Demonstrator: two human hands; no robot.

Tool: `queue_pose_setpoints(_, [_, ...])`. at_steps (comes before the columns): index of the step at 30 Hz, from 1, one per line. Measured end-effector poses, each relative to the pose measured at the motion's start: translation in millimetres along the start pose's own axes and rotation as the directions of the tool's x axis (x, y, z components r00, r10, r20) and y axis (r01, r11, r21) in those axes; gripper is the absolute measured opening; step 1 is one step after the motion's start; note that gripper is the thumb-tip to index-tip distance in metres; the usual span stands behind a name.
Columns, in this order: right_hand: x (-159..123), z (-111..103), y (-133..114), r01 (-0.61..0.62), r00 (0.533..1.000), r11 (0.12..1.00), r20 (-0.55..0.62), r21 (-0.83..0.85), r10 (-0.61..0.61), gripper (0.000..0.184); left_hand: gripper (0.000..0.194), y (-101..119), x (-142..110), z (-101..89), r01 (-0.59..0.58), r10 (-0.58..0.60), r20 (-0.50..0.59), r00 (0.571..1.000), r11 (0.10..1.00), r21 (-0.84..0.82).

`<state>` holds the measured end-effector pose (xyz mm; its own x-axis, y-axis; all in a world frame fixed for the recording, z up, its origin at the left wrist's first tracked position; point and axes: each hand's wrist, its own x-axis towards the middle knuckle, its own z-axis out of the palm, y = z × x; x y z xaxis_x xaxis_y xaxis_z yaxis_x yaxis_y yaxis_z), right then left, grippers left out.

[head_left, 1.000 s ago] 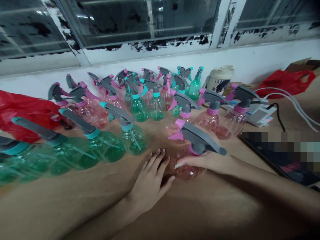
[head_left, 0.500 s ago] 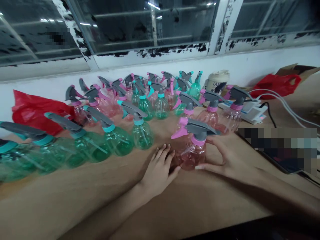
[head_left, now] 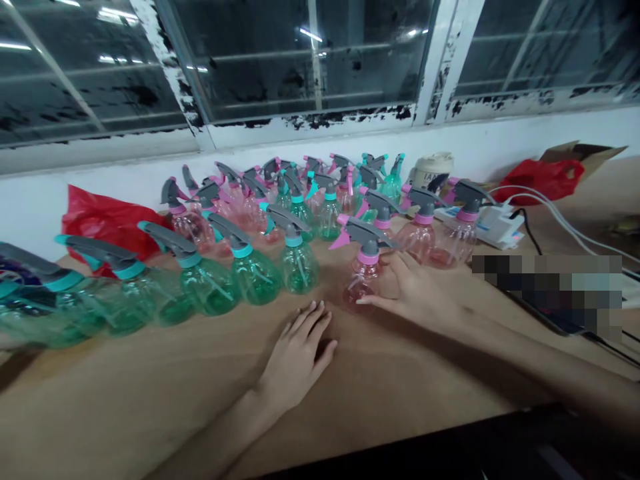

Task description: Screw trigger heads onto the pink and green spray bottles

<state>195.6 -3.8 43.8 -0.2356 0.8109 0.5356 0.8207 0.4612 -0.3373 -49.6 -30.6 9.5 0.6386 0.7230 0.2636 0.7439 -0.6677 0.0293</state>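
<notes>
My right hand (head_left: 407, 287) grips the body of a pink spray bottle (head_left: 361, 283) from its right side, thumb at the front. The bottle stands upright on the table (head_left: 320, 407), its grey and pink trigger head pointing left. My left hand (head_left: 303, 347) lies flat on the tabletop, fingers stretched out, holding nothing. Just beyond it, a green spray bottle (head_left: 299, 267) ends a row of green ones that runs off to the left. Two more pink bottles, one of them a clear pink spray bottle (head_left: 457, 237), stand behind my right hand.
Many pink and green spray bottles crowd by the wall. A red plastic bag (head_left: 113, 223) lies at left, another red bag (head_left: 543, 180) at far right. A power strip (head_left: 500, 227) with cables, a cream tub (head_left: 434, 170) and a partly blurred dark device (head_left: 555, 313) are also there.
My right hand has moved the pink bottle away from me, closer to the other pink ones. My left hand has drawn back slightly from it. The view has shifted a little.
</notes>
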Motion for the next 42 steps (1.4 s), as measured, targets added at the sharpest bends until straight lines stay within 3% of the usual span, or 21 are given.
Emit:
queue_pose_setpoints(5, [26.5,12.0,-13.0,0.047,0.999,0.983,0.017,-0.179,-0.044,0.068,0.04,-4.5,-12.9,-5.2,-0.004,0.004,-0.004,1.0,1.0,0.007])
queue_pose_setpoints(10, [44.7,20.1,-20.9,0.005,0.999,0.963,0.041,-0.271,0.006,0.067,0.04,-4.9,-12.5,-3.7,0.012,-0.012,-0.004,1.0,1.0,-0.006])
queue_pose_setpoints(16, [55.1,23.9,-25.5,-0.083,0.993,0.933,0.053,-0.351,0.108,0.07,0.04,-6.2,-12.9,-3.7,0.011,-0.011,0.008,1.0,1.0,-0.001])
queue_pose_setpoints(26, [57.3,26.4,-22.7,-0.073,0.993,0.923,0.057,-0.378,0.102,0.08,0.037,-9.7,-12.3,-0.4,0.006,-0.007,-0.051,0.999,1.0,-0.012])
queue_pose_setpoints(30, [47.4,15.7,-14.7,-0.026,0.999,0.947,0.018,-0.319,0.033,0.07,0.036,-12.7,-12.5,2.1,0.001,-0.002,-0.067,0.998,1.0,-0.024])
queue_pose_setpoints(35, [30.5,-15.2,2.2,-0.013,1.0,0.983,-0.015,-0.182,0.011,0.035,0.038,-9.8,-3.4,6.0,0.009,-0.013,-0.048,0.999,0.997,-0.076])
queue_pose_setpoints(38, [23.9,-32.0,19.5,-0.091,0.995,0.994,-0.048,-0.064,0.088,0.027,0.036,-2.5,13.0,8.6,-0.003,-0.004,-0.065,0.998,0.995,-0.104])
queue_pose_setpoints(42, [23.4,-41.4,46.5,-0.216,0.976,0.975,-0.052,-0.051,0.214,0.029,0.032,3.9,43.0,8.6,0.001,-0.007,-0.132,0.991,0.999,-0.041])
